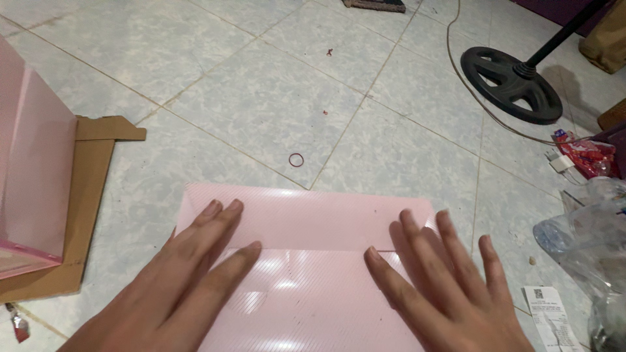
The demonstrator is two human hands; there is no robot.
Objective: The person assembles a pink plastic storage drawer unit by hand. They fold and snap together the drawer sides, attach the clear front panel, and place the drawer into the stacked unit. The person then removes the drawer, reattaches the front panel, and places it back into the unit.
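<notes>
Your left hand [195, 274] and right hand [443, 280] both lie flat and spread, released, pressing a pink sheet [306, 274] on the tiled floor [261, 98] at lower centre; its top strip is folded over. Just above it sits a small red rubber band [297, 160]. At the left edge stands a pink bag [32, 169] on brown cardboard [85, 189]. Upper right holds a black round stand base [512, 85] with its cable; clear plastic bags [587, 241] and a paper receipt [551, 319] crowd the lower right.

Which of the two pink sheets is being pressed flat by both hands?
The pink sheet at centre, under left hand and right hand; the other sheet stands untouched at left.
</notes>
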